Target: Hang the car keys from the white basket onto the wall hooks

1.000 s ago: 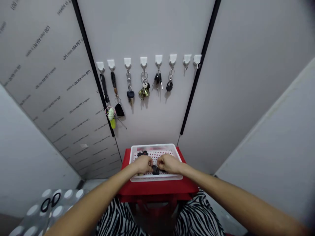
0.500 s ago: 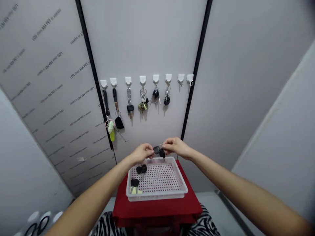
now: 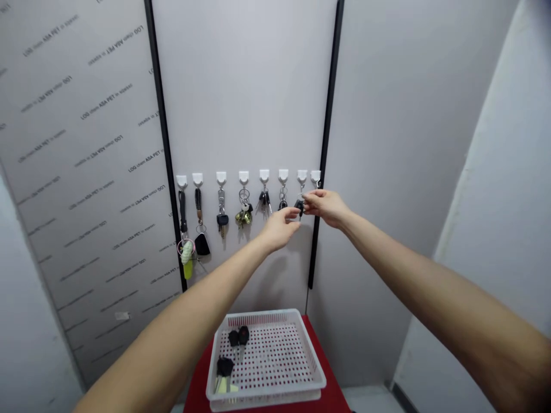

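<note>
Both my arms reach up to a row of white wall hooks (image 3: 243, 177). My right hand (image 3: 327, 206) pinches the ring of a black key set (image 3: 299, 205) just below the second hook from the right (image 3: 302, 175). My left hand (image 3: 279, 228) is closed on the lower part of the same key set. Other key sets hang from the hooks further left, among them a black key (image 3: 222, 219) and a brass bunch (image 3: 243, 217). The rightmost hook (image 3: 315, 176) shows nothing hanging.
A white perforated basket (image 3: 275, 387) sits on a red stool (image 3: 196, 398) below, holding two black key sets (image 3: 238, 336) (image 3: 224, 367). Black vertical strips (image 3: 325, 143) divide the grey wall panels. A printed film panel (image 3: 77, 149) covers the left wall.
Both hands lifted the black key set out of the basket and carried it up to the hook row. The view tilted upward, so the basket dropped to the bottom edge.
</note>
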### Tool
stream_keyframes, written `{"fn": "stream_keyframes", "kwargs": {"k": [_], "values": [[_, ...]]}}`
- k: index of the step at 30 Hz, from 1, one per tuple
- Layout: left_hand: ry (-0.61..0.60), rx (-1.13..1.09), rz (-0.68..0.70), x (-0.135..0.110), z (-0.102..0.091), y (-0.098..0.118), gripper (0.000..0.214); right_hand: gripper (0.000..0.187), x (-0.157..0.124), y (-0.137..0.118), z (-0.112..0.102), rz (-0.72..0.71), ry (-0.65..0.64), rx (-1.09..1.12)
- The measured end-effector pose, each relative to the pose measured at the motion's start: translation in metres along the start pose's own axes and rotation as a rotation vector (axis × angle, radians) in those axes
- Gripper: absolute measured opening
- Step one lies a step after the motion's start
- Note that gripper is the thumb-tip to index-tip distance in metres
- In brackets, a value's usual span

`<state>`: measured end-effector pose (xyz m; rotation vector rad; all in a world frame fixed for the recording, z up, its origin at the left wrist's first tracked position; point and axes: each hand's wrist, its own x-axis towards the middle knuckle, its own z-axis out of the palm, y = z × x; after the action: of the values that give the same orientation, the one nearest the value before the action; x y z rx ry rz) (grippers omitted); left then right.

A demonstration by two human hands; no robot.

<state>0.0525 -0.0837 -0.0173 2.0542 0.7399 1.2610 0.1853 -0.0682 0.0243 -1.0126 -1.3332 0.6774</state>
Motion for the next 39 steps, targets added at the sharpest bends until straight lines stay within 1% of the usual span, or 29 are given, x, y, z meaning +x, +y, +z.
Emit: {"fn": "stream_keyframes", "kwargs": {"k": [3,6,9,12,14,16,18,20,21,23,25,26,27,28,29,30,31,32,35,38,39], "values": [[-0.014,0.069,-0.016,0.006,0.003,0.009,0.035,0.011,0.016,-0.009,-0.002,-0.022,0.113,-0.026],[-0.004,0.120,-0.025,0.008,0.004,0.012,0.035,0.013,0.029,-0.011,-0.002,-0.017,0.209,-0.078],[0.010,0.140,-0.036,0.009,0.002,0.011,0.036,0.014,0.038,-0.007,0.002,-0.007,0.254,-0.113],[0.007,0.129,-0.045,0.006,-0.001,0.003,0.036,0.013,0.042,-0.002,0.005,0.003,0.278,-0.141],[0.011,0.134,-0.074,-0.002,-0.005,-0.009,0.035,0.010,0.040,0.001,0.005,0.018,0.293,-0.166],[0.008,0.160,-0.127,-0.018,-0.011,-0.031,0.034,0.006,0.033,0.009,0.003,0.010,0.328,-0.193],[-0.011,0.207,-0.195,-0.043,-0.018,-0.061,0.032,0.010,0.019,0.024,0.002,-0.046,0.382,-0.213],[-0.041,0.281,-0.271,-0.075,-0.022,-0.094,0.030,0.015,-0.005,0.050,0.004,-0.092,0.394,-0.203],[-0.064,0.334,-0.311,-0.093,-0.023,-0.110,0.029,0.016,-0.021,0.066,0.008,-0.077,0.361,-0.187],[-0.144,0.471,-0.381,-0.127,-0.022,-0.135,0.028,0.014,-0.058,0.102,0.021,0.042,0.201,-0.173],[-0.258,0.630,-0.402,-0.153,-0.018,-0.151,0.025,0.013,-0.097,0.137,0.041,0.205,-0.054,-0.247],[-0.307,0.707,-0.390,-0.162,-0.015,-0.155,0.025,0.014,-0.114,0.153,0.053,0.251,-0.172,-0.305],[-0.342,0.779,-0.370,-0.168,-0.012,-0.158,0.025,0.015,-0.128,0.167,0.065,0.268,-0.296,-0.358],[-0.359,0.843,-0.352,-0.172,-0.008,-0.158,0.025,0.016,-0.139,0.178,0.077,0.232,-0.422,-0.397],[-0.362,0.898,-0.340,-0.173,-0.005,-0.158,0.025,0.018,-0.147,0.186,0.087,0.170,-0.519,-0.445],[-0.354,0.942,-0.338,-0.174,-0.002,-0.157,0.025,0.019,-0.152,0.193,0.097,0.111,-0.586,-0.504],[-0.343,0.974,-0.346,-0.173,0.001,-0.155,0.025,0.021,-0.154,0.198,0.104,0.067,-0.622,-0.577],[-0.331,0.994,-0.359,-0.172,0.003,-0.154,0.025,0.023,-0.154,0.202,0.110,0.049,-0.632,-0.659],[-0.343,0.957,-0.396,-0.170,0.006,-0.153,0.024,0.025,-0.149,0.210,0.117,0.097,-0.611,-0.830],[-0.426,0.816,-0.383,-0.172,0.003,-0.154,0.022,0.026,-0.146,0.217,0.114,0.114,-0.653,-0.823],[-0.432,0.775,-0.373,-0.173,0.001,-0.154,0.022,0.025,-0.146,0.218,0.112,0.115,-0.676,-0.815]]}}
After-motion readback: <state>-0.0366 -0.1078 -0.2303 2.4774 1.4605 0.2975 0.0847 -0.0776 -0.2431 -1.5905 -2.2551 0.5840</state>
